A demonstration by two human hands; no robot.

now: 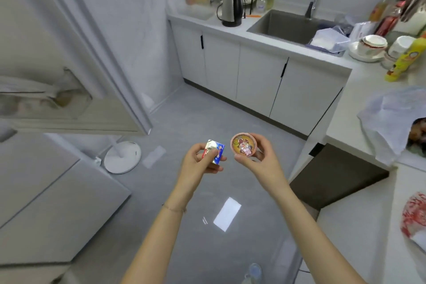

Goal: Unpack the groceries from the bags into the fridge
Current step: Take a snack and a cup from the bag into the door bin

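Note:
My left hand (200, 160) grips a small box (214, 151) printed in red, blue and silver. Just to its right, my right hand (259, 155) holds a small round pink cup (244, 144) with its printed lid facing the camera. Both are held out over the grey floor in the middle of the view. The fridge (46, 191) stands at the left with its upper door (76, 48) swung open. A white plastic bag (389, 120) with dark contents lies on the counter at the right. A red-patterned bag (415, 217) sits at the lower right.
A white counter (359, 226) runs along the right, with a sink (285, 25), tap, kettle (231, 7), dish rack, bottles and stacked bowls (371, 47) behind. White base cabinets (253, 78) line the back. A round white fan base (122, 157) stands on the floor by the fridge.

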